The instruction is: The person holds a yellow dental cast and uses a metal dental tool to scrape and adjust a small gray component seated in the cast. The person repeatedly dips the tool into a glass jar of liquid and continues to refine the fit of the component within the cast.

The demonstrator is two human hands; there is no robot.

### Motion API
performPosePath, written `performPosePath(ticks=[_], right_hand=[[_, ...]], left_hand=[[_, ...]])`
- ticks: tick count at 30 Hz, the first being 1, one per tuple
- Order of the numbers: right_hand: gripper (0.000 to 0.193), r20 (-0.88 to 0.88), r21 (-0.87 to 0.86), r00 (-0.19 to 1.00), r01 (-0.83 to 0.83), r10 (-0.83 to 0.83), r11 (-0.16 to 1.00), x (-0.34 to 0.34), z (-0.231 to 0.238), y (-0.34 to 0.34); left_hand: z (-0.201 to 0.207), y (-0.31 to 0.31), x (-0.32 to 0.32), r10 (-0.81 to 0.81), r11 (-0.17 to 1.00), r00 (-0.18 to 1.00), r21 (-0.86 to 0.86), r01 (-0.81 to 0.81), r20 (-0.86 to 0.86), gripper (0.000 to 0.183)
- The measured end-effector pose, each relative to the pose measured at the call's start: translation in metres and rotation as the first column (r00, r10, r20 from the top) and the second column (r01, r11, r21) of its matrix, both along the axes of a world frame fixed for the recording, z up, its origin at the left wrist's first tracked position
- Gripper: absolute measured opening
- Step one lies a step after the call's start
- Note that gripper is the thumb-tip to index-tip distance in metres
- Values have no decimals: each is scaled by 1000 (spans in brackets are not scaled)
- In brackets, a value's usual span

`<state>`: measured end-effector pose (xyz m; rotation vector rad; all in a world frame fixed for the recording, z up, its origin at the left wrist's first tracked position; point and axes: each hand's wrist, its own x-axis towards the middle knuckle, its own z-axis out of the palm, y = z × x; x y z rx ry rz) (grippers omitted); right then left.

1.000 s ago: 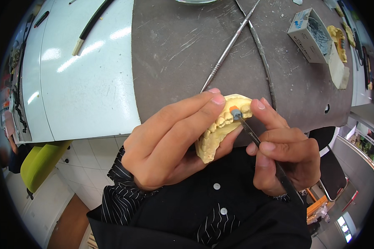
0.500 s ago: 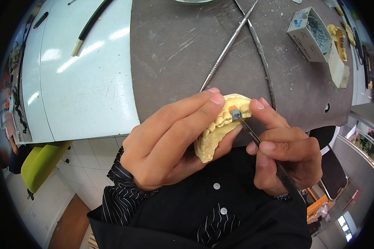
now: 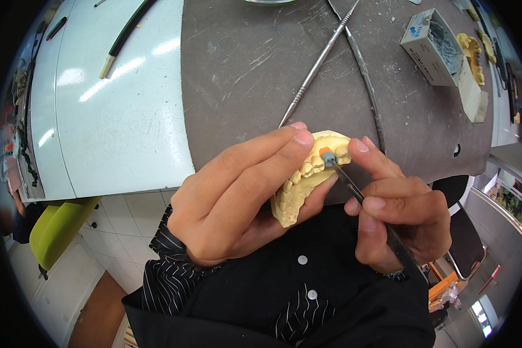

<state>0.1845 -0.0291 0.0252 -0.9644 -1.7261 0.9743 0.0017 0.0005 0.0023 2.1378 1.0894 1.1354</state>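
Note:
A yellow plaster dental model (image 3: 297, 200) with a row of teeth is gripped in my left hand (image 3: 243, 191), its fingers over the back and the thumb beneath. One tooth on it is grey wax (image 3: 329, 158), with a small orange patch beside it. My right hand (image 3: 409, 217) pinches a slim dark metal carving tool (image 3: 349, 184) like a pen. Its tip meets the lower side of the grey tooth. The right index finger rests close to the model's right end.
Two long metal instruments cross on the grey mat, one silver wax carver (image 3: 316, 72) and one darker rod (image 3: 363, 75). An open small box (image 3: 432, 49) of grey shavings stands at the far right, beside another dental model (image 3: 471, 58). A black-handled tool (image 3: 127, 35) lies on the white tabletop.
Almost nothing differs. My right hand and the carving tool have shifted very slightly, with the tip still at the grey tooth; my left hand keeps the model in place.

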Motion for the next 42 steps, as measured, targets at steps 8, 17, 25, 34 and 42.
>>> performPosePath(ticks=[8, 17, 25, 34, 42], right_hand=[[14, -4, 11, 1000, 10, -10, 1000, 0, 0, 0], [13, -11, 20, 1000, 12, -11, 1000, -1, -1, 0], [12, -18, 22, 1000, 17, -17, 1000, -1, -2, 1], [13, -6, -14, 1000, 10, -10, 1000, 0, 1, 1], [12, -11, 8, 999, 42, -42, 999, -2, 0, 0]], left_hand=[[1, 0, 0, -7, 1000, 1000, -5, 7, -6, 42], [1, 0, 0, -9, 1000, 1000, -1, 9, -1, 42], [1, 0, -1, -12, 1000, 1000, -9, 12, -11, 42], [-1, 1, -2, -21, 1000, 1000, -4, 21, -10, 43], [2, 0, -1, -18, 1000, 1000, -17, 18, 5, 42]])
